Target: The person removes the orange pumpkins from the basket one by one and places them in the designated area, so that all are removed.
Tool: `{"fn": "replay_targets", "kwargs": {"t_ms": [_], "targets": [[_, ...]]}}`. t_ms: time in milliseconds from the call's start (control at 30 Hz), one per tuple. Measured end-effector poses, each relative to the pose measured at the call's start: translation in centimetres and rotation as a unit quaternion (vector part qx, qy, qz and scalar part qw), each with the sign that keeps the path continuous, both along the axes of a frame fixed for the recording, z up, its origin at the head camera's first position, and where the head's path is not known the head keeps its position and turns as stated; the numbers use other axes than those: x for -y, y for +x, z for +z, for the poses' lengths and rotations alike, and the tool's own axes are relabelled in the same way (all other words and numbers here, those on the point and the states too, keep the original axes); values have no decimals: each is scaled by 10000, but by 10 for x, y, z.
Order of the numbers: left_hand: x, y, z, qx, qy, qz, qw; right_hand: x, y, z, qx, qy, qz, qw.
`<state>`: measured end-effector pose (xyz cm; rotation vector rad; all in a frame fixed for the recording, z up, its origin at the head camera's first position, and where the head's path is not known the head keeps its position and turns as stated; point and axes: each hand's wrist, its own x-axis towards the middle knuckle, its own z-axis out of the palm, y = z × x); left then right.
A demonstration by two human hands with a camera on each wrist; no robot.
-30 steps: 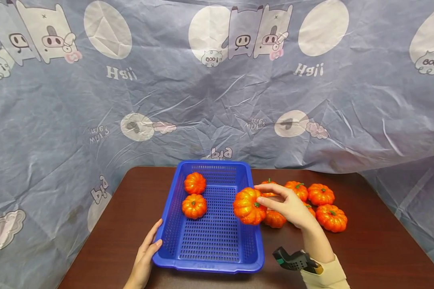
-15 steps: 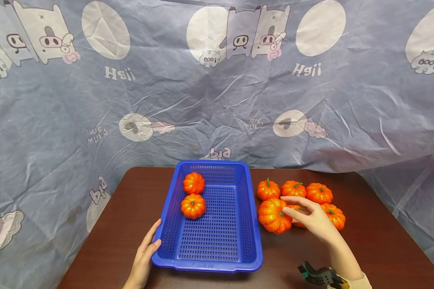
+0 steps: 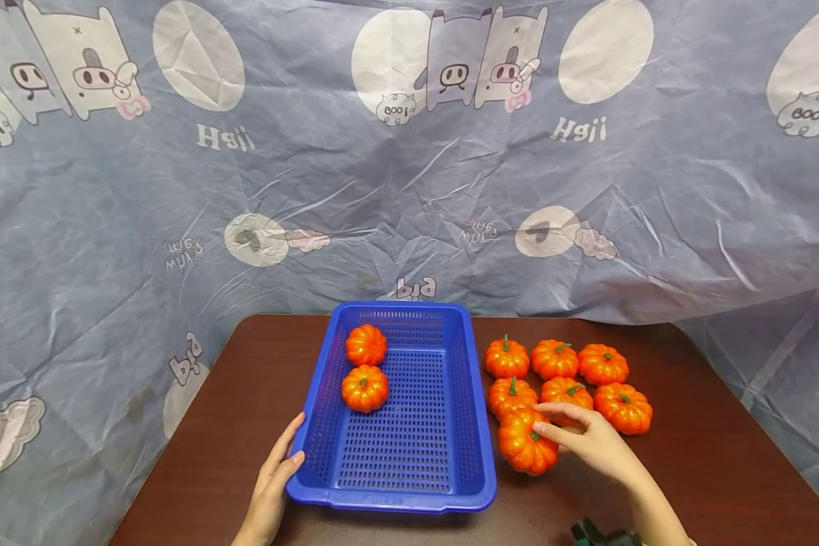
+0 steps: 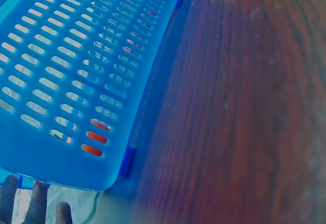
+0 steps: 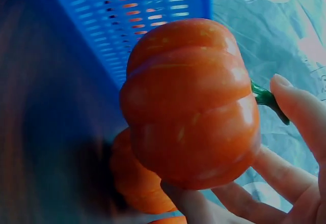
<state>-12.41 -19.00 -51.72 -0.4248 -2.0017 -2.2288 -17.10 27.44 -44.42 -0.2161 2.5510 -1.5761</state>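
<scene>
We see the right hand (image 3: 590, 444), at lower right of the head view, pinching a glossy orange, ribbed, round pumpkin (image 3: 525, 453) between thumb and fingers. Its surface looks smooth, so in our judgement a loose fingertip hold could let it slip or turn. Just behind it, six similar orange pumpkins (image 3: 604, 365) sit in two rows; a low swing of the hand could push them, and we cannot tell if the nearest is touched. To the left stands the blue perforated plastic basket (image 3: 390, 502). Its raised right rim could catch the pumpkin if it passes too low. The left hand (image 3: 269, 478) lies with extended fingers against the basket's lower-left side; without this support, a bump may shift it. Toward lower right, the dark brown wooden table (image 3: 713, 462) offers more room, up to its slanting edge.
</scene>
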Motion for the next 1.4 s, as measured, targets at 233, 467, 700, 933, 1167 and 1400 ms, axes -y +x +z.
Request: {"fn": "replay_targets", "kwargs": {"t_ms": [233,467,700,933,1167,1400], "targets": [[-2,0,2,-138,56,60,9999,-1,-1,-17,189,158,32,9997],[-1,1,1,-127,131,-109,9998,-1,-3,-31,236,472,-124,9985],[0,1,2,36,86,-76,9999,2,-2,-32,211,828,-370,9957],[-2,2,4,-75,91,23,9999,3,-3,-14,-179,1308,-305,9908],[-1,1,2,-64,113,0,9999,11,-11,31,-851,1289,-116,9879],[0,1,3,71,135,-96,9998,32,-22,66,-1226,1181,148,9853]]}}
